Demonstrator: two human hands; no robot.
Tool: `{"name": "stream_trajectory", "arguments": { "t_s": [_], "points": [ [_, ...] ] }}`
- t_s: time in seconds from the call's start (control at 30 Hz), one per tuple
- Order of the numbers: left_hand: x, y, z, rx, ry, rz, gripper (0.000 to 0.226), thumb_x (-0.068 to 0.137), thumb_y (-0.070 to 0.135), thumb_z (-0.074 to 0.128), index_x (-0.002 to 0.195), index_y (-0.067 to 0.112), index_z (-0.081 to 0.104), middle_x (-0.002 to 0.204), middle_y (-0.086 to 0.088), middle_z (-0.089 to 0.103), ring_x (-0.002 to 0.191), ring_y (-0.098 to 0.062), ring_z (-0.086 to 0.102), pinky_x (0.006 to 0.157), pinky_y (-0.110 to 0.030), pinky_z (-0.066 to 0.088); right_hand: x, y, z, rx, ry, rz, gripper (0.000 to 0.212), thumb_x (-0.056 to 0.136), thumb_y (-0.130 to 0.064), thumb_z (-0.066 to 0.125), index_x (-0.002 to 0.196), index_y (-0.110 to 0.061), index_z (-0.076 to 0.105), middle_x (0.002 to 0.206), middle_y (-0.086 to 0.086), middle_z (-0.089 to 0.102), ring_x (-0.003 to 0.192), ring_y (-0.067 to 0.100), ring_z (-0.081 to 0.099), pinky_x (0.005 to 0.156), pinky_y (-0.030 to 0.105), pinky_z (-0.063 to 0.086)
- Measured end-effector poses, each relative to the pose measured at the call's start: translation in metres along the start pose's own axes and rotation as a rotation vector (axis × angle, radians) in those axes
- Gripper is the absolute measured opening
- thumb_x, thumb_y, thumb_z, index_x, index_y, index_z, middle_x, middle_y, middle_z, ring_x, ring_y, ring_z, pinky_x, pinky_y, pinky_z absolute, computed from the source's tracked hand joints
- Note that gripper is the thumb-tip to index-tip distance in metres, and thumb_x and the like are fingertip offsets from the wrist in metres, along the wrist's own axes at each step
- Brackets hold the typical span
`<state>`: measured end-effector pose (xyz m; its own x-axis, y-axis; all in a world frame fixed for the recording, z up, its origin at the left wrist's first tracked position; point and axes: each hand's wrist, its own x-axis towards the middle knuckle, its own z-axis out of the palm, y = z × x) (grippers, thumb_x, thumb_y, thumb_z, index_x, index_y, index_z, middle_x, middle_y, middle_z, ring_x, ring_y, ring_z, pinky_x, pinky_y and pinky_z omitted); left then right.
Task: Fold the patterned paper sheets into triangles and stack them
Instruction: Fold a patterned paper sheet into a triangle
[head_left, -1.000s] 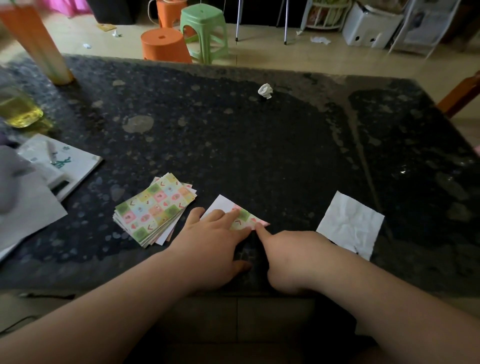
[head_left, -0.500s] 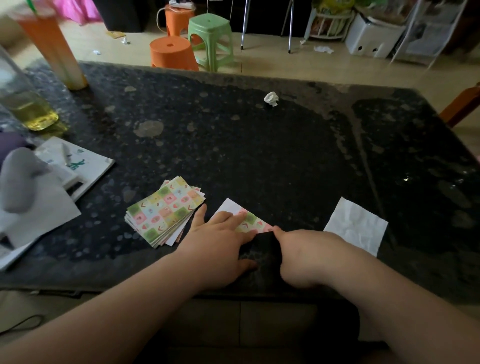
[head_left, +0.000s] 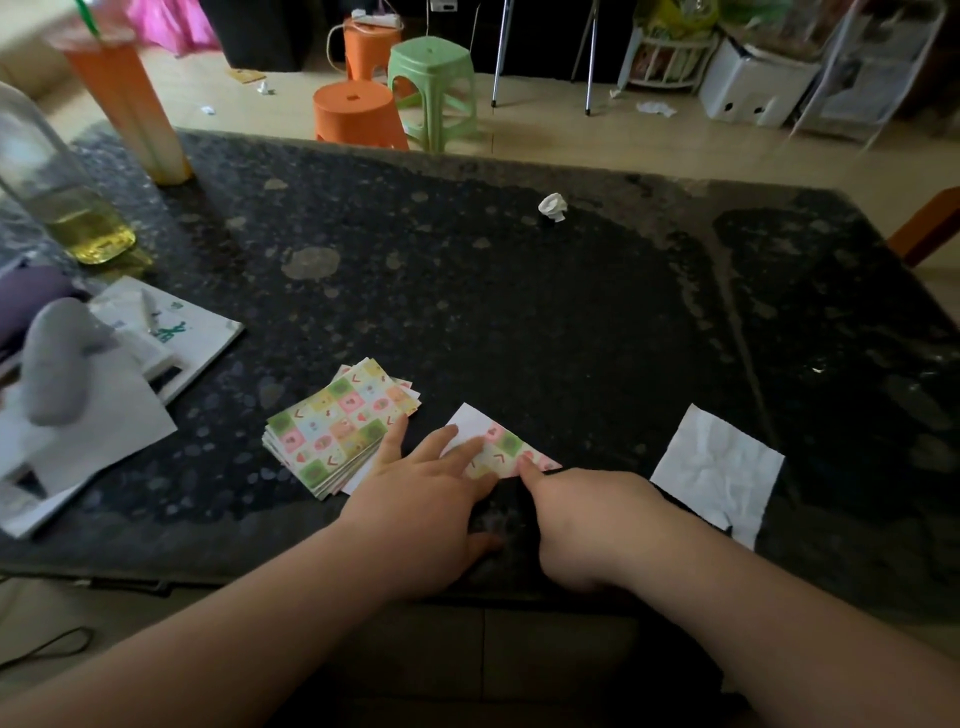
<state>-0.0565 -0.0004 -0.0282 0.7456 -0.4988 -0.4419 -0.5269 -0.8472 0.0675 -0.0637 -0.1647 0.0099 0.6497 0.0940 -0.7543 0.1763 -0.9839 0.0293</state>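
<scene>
Slid toward nine o'clock: right hand (head_left: 587, 519), index straight on folded sheet (head_left: 506, 449); left hand (head_left: 426, 504) pins it, fingers (head_left: 462, 448) flat.

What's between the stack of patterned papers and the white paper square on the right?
Head view: a half-folded patterned sheet, pressed by the left hand and right hand.

The middle of the counter (head_left: 519, 322) lies open up to a paper wad (head_left: 553, 207). The sheet stack (head_left: 337, 431) blocks the near left, a white paper square (head_left: 719, 467) the near right. A bottle (head_left: 57, 197), a cup (head_left: 130, 104) and what seems a booklet (head_left: 197, 338) crowd the left edge.
</scene>
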Motion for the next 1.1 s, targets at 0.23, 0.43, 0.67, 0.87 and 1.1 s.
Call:
{"name": "stream_trajectory", "arguments": {
  "t_s": [0.23,0.43,0.67,0.87,1.1],
  "points": [
    [-0.01,-0.011,0.001,-0.025,-0.015,-0.063,0.065,0.096,0.074,0.033,0.156,0.048,0.027,0.171,0.008,-0.006,0.156,-0.019,-0.013,0.122,-0.058,-0.014,-0.002,0.0,-0.005,0.032,-0.041,0.027,0.088,0.095,-0.028,0.055,0.164,-0.034,0.0,0.125,-0.002,0.057,0.093,0.014,0.058,0.086,0.038,0.058],
    [-0.025,-0.023,0.009,-0.022,-0.021,-0.105,0.07,0.095,0.074,0.036,0.157,0.049,0.015,0.17,0.01,-0.009,0.156,-0.019,-0.015,0.123,-0.056,-0.013,-0.001,0.0,-0.003,0.017,-0.03,0.016,0.088,0.095,-0.026,0.051,0.164,-0.032,-0.003,0.132,-0.002,0.056,0.09,0.015,0.054,0.081,0.034,0.056],
    [-0.029,-0.025,0.011,-0.068,0.076,-0.091,0.064,0.095,0.073,0.037,0.154,0.046,0.033,0.167,0.012,0.012,0.154,-0.017,0.007,0.125,-0.049,0.004,0.012,-0.003,-0.004,0.062,0.067,0.073,0.057,0.094,-0.027,0.054,0.15,-0.03,0.045,0.111,-0.004,0.062,0.088,0.014,0.063,0.08,0.035,0.06],
    [-0.01,-0.02,-0.001,-0.376,0.379,-0.263,0.026,0.097,0.053,0.056,0.087,0.033,0.042,0.103,0.013,0.044,0.091,-0.008,0.045,0.075,-0.026,0.04,0.033,0.006,-0.009,0.339,0.413,0.124,0.014,0.093,-0.042,0.063,0.097,-0.029,0.069,0.088,-0.009,0.065,0.078,0.011,0.065,0.074,0.036,0.061],
    [0.011,-0.029,-0.007,-0.438,0.244,-0.414,0.038,0.09,0.057,0.066,0.109,0.032,0.046,0.112,0.012,0.043,0.096,-0.014,0.052,0.076,-0.032,0.049,0.044,0.005,-0.018,0.388,0.402,0.209,0.067,0.082,-0.058,0.078,0.132,-0.023,0.051,0.126,0.001,0.055,0.113,0.021,0.058,0.089,0.038,0.055]
  ]
}}
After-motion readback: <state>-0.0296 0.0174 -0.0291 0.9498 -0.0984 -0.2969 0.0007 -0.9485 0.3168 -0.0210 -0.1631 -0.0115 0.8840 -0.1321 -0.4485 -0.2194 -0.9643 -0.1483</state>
